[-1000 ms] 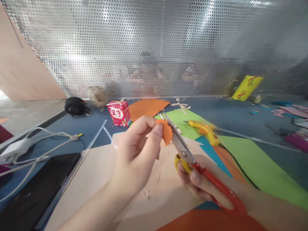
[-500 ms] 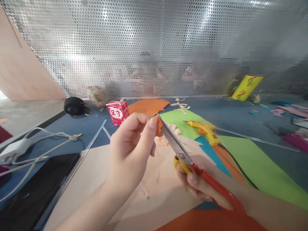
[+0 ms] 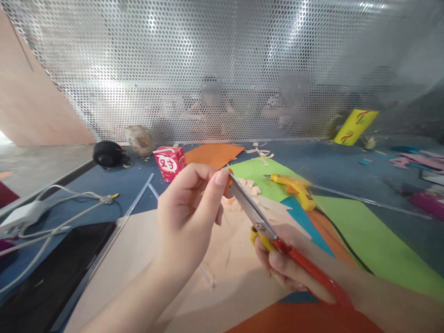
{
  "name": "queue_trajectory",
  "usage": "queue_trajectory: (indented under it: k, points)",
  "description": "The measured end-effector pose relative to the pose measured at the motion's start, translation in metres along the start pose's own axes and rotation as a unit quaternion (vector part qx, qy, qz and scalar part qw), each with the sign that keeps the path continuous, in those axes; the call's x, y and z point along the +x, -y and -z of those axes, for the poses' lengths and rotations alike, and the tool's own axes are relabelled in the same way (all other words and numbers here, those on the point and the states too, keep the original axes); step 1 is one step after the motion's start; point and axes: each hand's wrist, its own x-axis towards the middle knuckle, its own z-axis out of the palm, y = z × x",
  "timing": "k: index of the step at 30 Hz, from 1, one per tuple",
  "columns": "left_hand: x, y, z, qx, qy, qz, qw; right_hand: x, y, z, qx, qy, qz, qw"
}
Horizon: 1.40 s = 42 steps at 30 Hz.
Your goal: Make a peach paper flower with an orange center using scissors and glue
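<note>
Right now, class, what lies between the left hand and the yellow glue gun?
The head view shows, from left hand to glue gun, a pinched bit of orange paper, the scissors, pale scraps and green paper.

Scissor handles (image 3: pixel 312 266) are coloured red and yellow, paper piece (image 3: pixel 227 186) orange, glue gun (image 3: pixel 301 189) yellow, bench (image 3: pixel 333 169) blue, carton (image 3: pixel 169 164) printed white on red.

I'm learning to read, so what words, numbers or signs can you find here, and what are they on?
"对": in the white patch on the pink box.
Too small to read: other marks on that box.
Too blurred to read: red print on the yellow object by the mesh.
</note>
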Motion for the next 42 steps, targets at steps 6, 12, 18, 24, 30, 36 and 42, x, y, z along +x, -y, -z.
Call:
queue_trajectory:
  k: [6,12,18,24,30,36,42]
  points:
    - [-0.001,0.001,-0.001,0.013,0.019,-0.008,1.000,-0.001,0.004,0.001,-0.012,0.004,-0.001,1.000]
    - [0.000,0.001,0.001,0.000,0.021,-0.020,1.000,-0.002,0.004,0.002,0.003,0.038,0.022,0.999]
    - [0.000,-0.001,0.000,0.007,0.026,-0.009,1.000,-0.001,0.002,0.003,0.013,0.037,0.021,0.999]
    - [-0.002,-0.001,0.001,0.005,0.024,-0.003,1.000,0.000,0.000,0.003,0.045,0.048,0.012,0.998]
    - [-0.002,-0.001,0.000,0.001,0.022,0.005,1.000,0.001,-0.002,0.003,0.039,0.049,0.023,0.998]
    - [-0.002,0.001,0.000,-0.007,0.026,0.005,1.000,0.003,-0.006,0.004,0.041,0.047,0.020,0.998]
    - [-0.003,0.000,0.001,0.016,0.033,0.023,0.999,0.004,-0.008,0.006,0.025,0.053,0.029,0.998]
